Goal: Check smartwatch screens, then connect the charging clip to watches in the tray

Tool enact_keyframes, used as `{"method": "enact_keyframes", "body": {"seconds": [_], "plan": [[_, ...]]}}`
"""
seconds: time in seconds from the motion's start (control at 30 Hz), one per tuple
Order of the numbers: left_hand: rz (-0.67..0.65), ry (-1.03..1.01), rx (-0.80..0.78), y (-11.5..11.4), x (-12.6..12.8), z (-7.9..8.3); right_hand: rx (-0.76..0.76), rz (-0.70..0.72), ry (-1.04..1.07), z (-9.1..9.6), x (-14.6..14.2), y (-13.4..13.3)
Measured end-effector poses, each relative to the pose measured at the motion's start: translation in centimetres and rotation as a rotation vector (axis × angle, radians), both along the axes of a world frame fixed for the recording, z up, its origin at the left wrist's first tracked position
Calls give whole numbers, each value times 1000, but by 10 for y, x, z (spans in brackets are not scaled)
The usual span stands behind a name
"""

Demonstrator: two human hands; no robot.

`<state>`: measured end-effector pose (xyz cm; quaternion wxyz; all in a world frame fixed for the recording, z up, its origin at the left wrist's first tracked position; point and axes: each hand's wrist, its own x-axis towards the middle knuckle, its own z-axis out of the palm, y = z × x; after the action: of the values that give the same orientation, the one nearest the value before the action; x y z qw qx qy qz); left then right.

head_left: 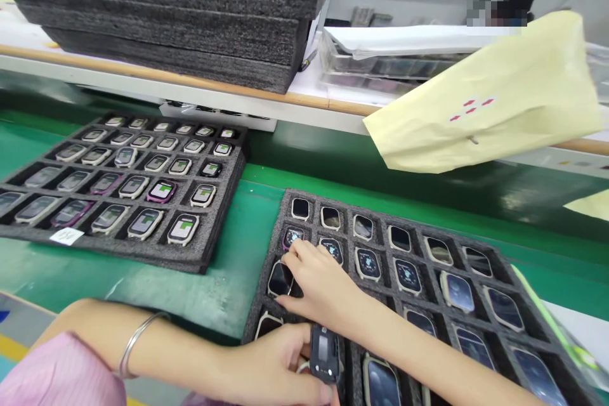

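My left hand [273, 365], with a silver bracelet on its wrist, is closed round a small black device [324, 353] at the near edge of the right foam tray [495, 260]. My right hand [320, 284] reaches across that tray to its left columns. Its fingers and thumb curl round a dark-screened smartwatch [280, 279] that lies in a slot. The tray holds several watches with dark or faintly lit screens, one per slot.
A second foam tray [216, 235] of watches with lit screens lies to the left on the green belt [247, 228]. Stacked dark foam sheets [181, 19] and a yellow envelope [495, 101] rest on the shelf behind. Another person is partly visible at the far right.
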<state>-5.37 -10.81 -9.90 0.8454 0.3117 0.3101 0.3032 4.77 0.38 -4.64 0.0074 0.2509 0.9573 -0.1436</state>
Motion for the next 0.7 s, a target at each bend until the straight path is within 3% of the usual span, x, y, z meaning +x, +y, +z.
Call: {"method": "enact_keyframes", "body": {"seconds": [0.13, 0.27, 0.4, 0.53, 0.7], "plan": [[6, -60, -14, 3, -3, 6, -181, -100, 240, 5, 9, 8], [49, -115, -21, 6, -6, 17, -379, -128, 445, 31, 39, 9], [122, -127, -50, 7, -5, 20, -374, -90, 348, 44, 68, -15], [72, -60, 1, 5, -4, 18, -289, -53, 290, 36, 78, -38], [63, 31, 46, 1, -4, 17, -270, 1, 217, 29, 81, -38]]}}
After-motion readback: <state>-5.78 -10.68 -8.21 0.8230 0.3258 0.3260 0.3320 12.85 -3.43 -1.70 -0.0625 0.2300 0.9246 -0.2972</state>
